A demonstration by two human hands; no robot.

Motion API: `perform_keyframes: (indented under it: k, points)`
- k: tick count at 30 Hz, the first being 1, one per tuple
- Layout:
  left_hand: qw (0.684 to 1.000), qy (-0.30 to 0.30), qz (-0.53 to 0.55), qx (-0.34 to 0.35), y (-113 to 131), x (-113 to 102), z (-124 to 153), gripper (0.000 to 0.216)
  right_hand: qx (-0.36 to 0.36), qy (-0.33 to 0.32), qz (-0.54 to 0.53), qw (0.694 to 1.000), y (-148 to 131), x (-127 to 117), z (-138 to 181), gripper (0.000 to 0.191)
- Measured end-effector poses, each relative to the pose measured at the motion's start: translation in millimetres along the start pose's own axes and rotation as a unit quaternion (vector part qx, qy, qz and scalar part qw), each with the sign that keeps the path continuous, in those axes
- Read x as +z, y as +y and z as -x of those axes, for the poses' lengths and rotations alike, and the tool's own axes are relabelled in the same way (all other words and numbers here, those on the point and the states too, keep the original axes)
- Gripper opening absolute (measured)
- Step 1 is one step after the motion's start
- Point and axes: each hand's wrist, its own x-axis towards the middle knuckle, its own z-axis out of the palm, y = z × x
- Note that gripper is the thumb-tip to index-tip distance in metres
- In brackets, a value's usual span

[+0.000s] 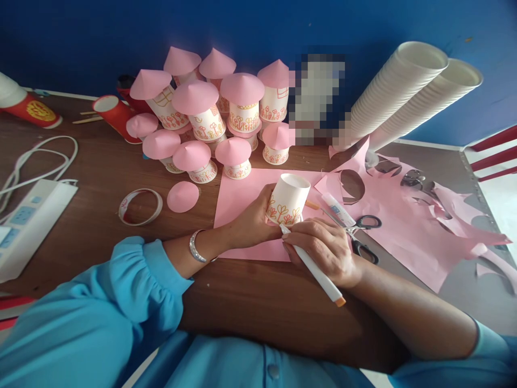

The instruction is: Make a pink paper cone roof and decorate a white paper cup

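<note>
My left hand (258, 218) is closed around the lower left side of a white paper cup (290, 196). Flowers in orange and yellow-green lines run round the cup's lower part. In my right hand (325, 250) is a white marker (317, 275) with an orange end, its tip at the cup's bottom edge. Pink paper (238, 213) lies flat beneath the hands. Just to the right are black-handled scissors (365, 253) and a white tube-like item (338, 210). Behind stand several decorated cups with pink cone roofs (242, 89).
At right lie cut pink paper scraps (407, 237), with tall stacks of paper cups (398, 81) behind. A tape roll (140, 206) and a pink cone (183, 196) rest at left. A power strip (38, 226) with white cable and red cups (115, 116) are further left.
</note>
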Motion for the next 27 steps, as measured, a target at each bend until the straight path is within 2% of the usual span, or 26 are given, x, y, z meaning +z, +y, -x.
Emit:
perform_keyframes:
  k: [13,19,22,25,27]
  points:
    - [1.0,0.004,-0.001,0.004,-4,1,0,0.075,-0.004,-0.012,0.004,1.0,3,0,1,0.019]
    - [1.0,-0.005,0.011,0.006,3,-2,-1,0.077,-0.009,0.039,-0.027,0.999,1,-1,-1,0.021]
    - [0.997,-0.024,0.071,-0.005,5,-7,-3,0.063,0.011,0.066,-0.044,0.997,1,-3,-3,0.022]
    - [0.985,-0.079,0.155,-0.008,6,-11,-5,0.039,0.048,0.074,-0.05,0.995,2,-5,-5,0.019]
    - [0.977,-0.091,0.192,-0.009,7,-12,-5,0.035,0.067,0.071,-0.062,0.993,3,-7,-6,0.017]
